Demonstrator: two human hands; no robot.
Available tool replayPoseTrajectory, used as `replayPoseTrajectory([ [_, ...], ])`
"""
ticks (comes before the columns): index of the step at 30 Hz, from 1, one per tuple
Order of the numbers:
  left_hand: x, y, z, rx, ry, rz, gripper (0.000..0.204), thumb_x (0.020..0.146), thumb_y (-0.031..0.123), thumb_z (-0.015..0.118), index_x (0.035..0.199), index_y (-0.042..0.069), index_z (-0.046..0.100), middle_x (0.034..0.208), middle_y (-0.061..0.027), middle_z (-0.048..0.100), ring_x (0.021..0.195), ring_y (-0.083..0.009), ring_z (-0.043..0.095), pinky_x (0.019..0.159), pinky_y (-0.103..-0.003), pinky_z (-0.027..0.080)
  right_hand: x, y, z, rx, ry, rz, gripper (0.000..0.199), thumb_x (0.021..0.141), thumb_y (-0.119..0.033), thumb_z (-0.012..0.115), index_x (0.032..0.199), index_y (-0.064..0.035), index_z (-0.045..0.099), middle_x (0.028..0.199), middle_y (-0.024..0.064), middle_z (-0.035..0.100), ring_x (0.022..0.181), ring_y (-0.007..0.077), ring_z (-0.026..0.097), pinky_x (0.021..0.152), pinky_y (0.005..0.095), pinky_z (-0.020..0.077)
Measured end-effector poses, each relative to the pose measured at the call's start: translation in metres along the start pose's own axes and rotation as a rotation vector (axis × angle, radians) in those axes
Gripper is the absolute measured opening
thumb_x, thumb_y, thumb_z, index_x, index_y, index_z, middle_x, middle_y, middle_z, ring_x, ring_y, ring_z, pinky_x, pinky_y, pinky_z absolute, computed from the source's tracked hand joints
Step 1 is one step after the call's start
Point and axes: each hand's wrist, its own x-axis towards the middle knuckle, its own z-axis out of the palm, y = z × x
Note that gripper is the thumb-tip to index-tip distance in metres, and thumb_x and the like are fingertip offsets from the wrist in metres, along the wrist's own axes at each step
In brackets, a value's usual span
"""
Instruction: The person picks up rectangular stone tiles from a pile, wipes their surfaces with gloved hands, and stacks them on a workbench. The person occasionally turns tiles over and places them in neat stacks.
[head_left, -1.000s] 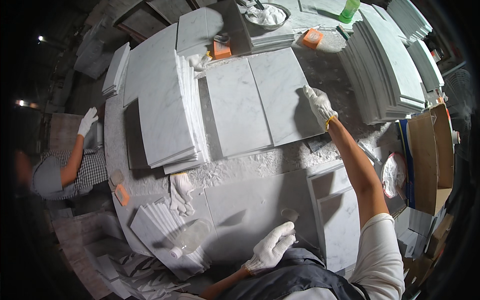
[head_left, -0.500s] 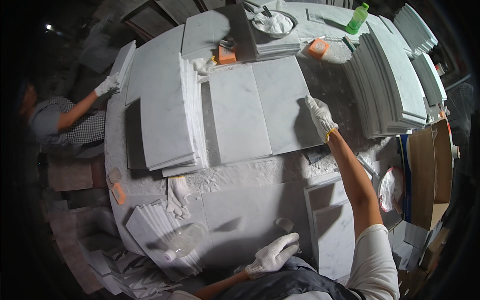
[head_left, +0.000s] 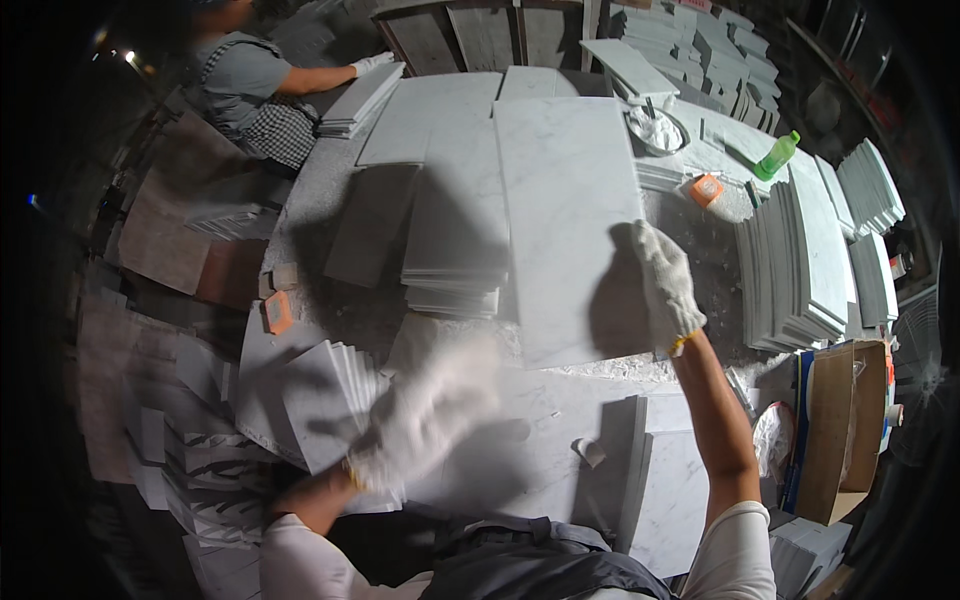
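A large white marble-look tile with faint grey veins is raised and tilted over the workbench. My right hand, in a white knitted glove, grips its right edge. Left of the tile, my gloved left hand is in mid-air, smeared by motion, so its fingers cannot be read. A stack of similar tiles lies beside the raised tile. Closer to me, a fanned row of tiles sits left of my left hand, and upright tiles stand near my right forearm.
A tall stack of tiles occupies the right side, with a cardboard box nearer me. Toward the back are a bowl of white paste, a green bottle and an orange block. A co-worker touches tiles at far left.
My right hand has raised the tile's right side from the bench. My left hand has moved up and left from near my lap. The head view has shifted, showing more of the background.
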Motion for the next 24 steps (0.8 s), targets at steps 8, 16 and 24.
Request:
replayPoseTrajectory([
  [8, 0.082, -0.053, -0.062, -0.088, 0.329, -0.407, 0.094, 0.093, 0.057, 0.069, 0.158, 0.0, 0.033, 0.153, -0.0262, 0.048, 0.139, -0.0308, 0.048, 0.116, -0.044, 0.037, 0.008, -0.013, 0.137, -0.053, 0.059, 0.16, 0.04, 0.107, -0.035, 0.047, 0.124, -0.0103, 0.073, 0.121, 0.0057, 0.073, 0.108, 0.0177, 0.066, 0.095, 0.0319, 0.051],
  [16, 0.136, -0.104, -0.098, -0.164, 0.495, -0.413, 0.074, 0.091, 0.049, 0.073, 0.146, 0.005, 0.051, 0.12, -0.016, 0.068, 0.079, -0.0255, 0.073, 0.058, -0.035, 0.059, 0.067, 0.006, 0.188, -0.034, 0.017, 0.21, 0.055, 0.103, -0.056, 0.054, 0.119, -0.0062, 0.069, 0.103, 0.0058, 0.069, 0.087, 0.0182, 0.06, 0.076, 0.0351, 0.0491],
  [24, 0.154, -0.133, -0.115, -0.112, 0.48, -0.448, 0.075, 0.092, 0.048, 0.07, 0.15, 0.005, 0.048, 0.12, -0.0152, 0.069, 0.071, -0.0236, 0.07, 0.047, -0.034, 0.055, 0.072, -0.015, 0.128, -0.976, -0.046, -0.375, 0.023, 0.097, -0.026, 0.057, 0.104, -0.0073, 0.07, 0.095, 0.0184, 0.073, 0.087, 0.0379, 0.072, 0.082, 0.0471, 0.0589],
])
